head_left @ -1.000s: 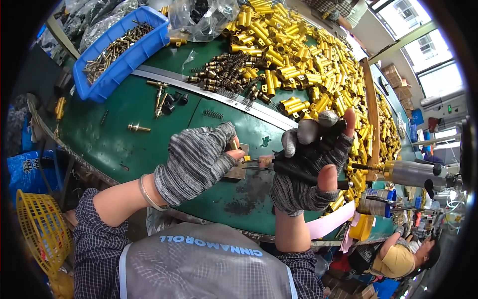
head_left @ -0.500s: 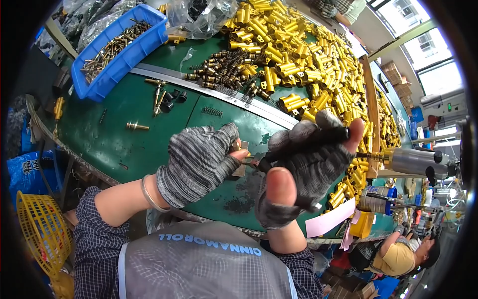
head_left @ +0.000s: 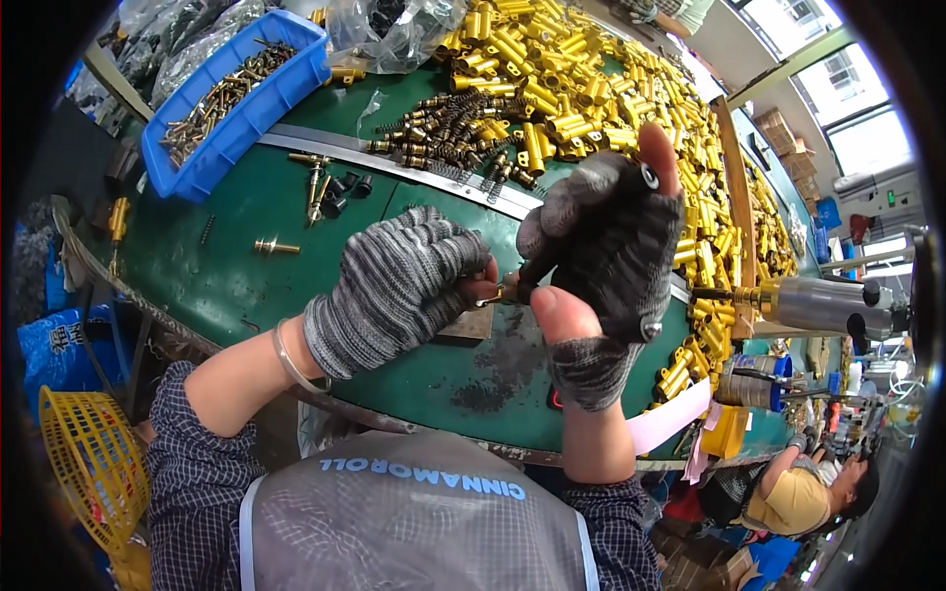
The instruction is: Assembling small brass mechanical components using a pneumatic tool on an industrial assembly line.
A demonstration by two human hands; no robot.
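Left hand: here it is, the left hand in a striped fingerless glove, its grip pinched closed on a small brass part, mostly hidden by the fingertips.
Right hand: over to the right hand, gloved too, grip wrapped around dark-handled pliers, handles lying across the palm, thumb toward the left hand.
Small brass part: right between the two hands, at the pliers' tips, just above a flat metal block on the green bench.
Blue tray: up at the far left, the blue tray sits tilted in view, with a heap of small brass pins spread along its inside.
Clear bag: just beside it, a crumpled clear plastic bag, dark pieces showing inside.
Yellow basket: down low on the left, off the bench, a lattice yellow basket; its contents are hard to make out.
Yellow bin: across on the right, a small yellow bin beside pink paper; I can't tell what's in it.
Loose on the bench: a big pile of gold cylinders, dark spring-fitted plungers next to it, and a lone brass pin nearer the left hand.
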